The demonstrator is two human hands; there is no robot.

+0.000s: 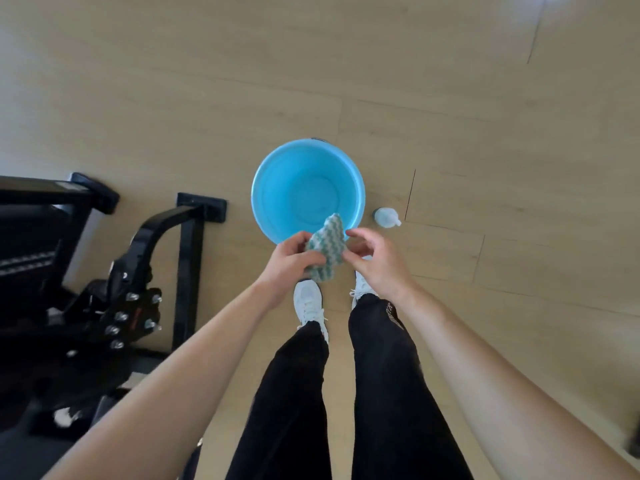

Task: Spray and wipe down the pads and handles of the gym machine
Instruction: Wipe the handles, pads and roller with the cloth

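A green-and-white zigzag cloth [328, 249] is bunched up in front of me, over the near rim of a blue basin. My left hand [292, 263] grips its left side with curled fingers. My right hand [372, 259] pinches the cloth's right edge with thumb and fingertips. A pale spray bottle [386, 217] stands on the floor just right of the basin. The black gym machine [104, 289] fills the left side, with its frame, bolts and floor feet showing.
The blue basin [266, 188] sits on the light wood floor ahead of my white shoes [308, 303]. The machine's black foot plate [202, 206] lies just left of the basin. Bare floor stretches ahead and to the right.
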